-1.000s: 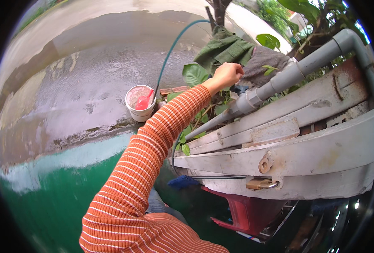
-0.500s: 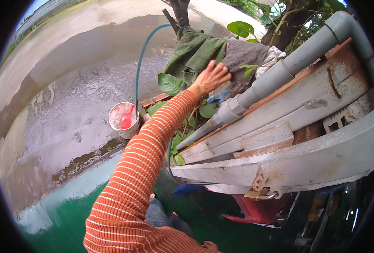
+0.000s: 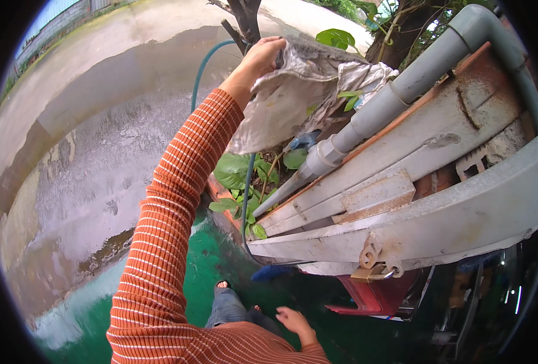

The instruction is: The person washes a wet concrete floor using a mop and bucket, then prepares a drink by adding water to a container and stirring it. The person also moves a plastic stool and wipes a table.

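Observation:
My left hand (image 3: 258, 59) is raised at arm's length in an orange striped sleeve and grips the edge of a crumpled grey-white cloth (image 3: 299, 97). The cloth is lifted off the plants and drapes over the upper end of a thick grey pipe (image 3: 402, 91). My right hand (image 3: 294, 320) hangs low by my hip, fingers loosely apart, holding nothing. My foot in a sandal (image 3: 222, 285) stands on the green floor (image 3: 205, 255).
A pale rusty metal gate frame (image 3: 439, 212) slants across the right. Green leafy plants (image 3: 238, 173) grow beside it. A green hose (image 3: 201, 73) curves over the wet concrete (image 3: 93, 158). A tree trunk (image 3: 247, 18) stands behind. A red object (image 3: 372, 297) sits under the frame.
My left hand went from lying on the cloth to gripping it and lifting it up, showing its pale underside. The view has shifted and the red-and-white bucket is out of sight.

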`<action>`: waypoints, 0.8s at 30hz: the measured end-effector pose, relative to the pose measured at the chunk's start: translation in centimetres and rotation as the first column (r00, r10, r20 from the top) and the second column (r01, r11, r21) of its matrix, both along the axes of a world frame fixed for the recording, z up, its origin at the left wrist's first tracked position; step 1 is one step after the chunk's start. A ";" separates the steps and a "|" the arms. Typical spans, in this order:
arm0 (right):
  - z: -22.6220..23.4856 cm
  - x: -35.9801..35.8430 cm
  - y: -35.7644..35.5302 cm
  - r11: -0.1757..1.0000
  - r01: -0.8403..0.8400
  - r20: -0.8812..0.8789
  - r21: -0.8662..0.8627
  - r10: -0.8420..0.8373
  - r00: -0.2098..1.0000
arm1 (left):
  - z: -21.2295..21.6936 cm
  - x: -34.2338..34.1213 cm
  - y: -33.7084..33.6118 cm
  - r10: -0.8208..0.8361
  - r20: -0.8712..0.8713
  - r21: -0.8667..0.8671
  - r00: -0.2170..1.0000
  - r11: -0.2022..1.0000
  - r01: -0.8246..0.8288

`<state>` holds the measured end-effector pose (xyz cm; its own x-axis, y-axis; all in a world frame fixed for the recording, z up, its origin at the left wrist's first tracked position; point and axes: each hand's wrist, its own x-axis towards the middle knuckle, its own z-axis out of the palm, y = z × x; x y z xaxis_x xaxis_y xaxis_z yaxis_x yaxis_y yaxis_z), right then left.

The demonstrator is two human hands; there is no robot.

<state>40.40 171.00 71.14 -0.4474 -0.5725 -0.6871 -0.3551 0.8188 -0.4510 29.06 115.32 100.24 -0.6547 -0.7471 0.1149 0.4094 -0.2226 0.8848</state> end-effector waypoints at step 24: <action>29.7 -16.1 -46.4 -0.294 0.546 0.618 -0.784 -0.447 0.647 | 3.8 -0.9 -3.3 0.250 0.124 -0.609 0.960 0.783 -0.126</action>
